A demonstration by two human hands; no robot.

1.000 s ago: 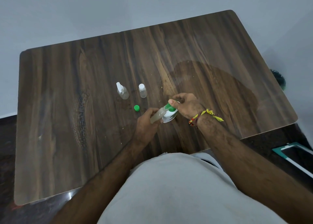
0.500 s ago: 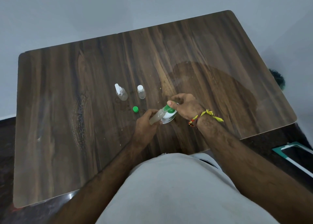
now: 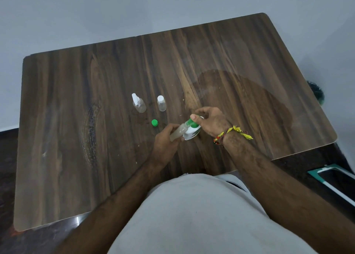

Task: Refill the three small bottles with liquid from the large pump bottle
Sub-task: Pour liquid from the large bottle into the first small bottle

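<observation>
Spray bottle (image 3: pixel 138 104), capped bottle (image 3: pixel 161 103) and loose green cap (image 3: pixel 154 122) stand mid-desk. Left hand (image 3: pixel 165 144) grips the tilted small bottle (image 3: pixel 177 134) at the pump bottle (image 3: pixel 192 131), right hand (image 3: pixel 210 122) curled on its pump head, thumb pressing. Filling is underway, I judge; capping comes next.

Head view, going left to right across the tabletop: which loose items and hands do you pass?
Spray bottle → green cap → small capped bottle → left hand, holding the small bottle being filled → right hand on the pump bottle.
</observation>
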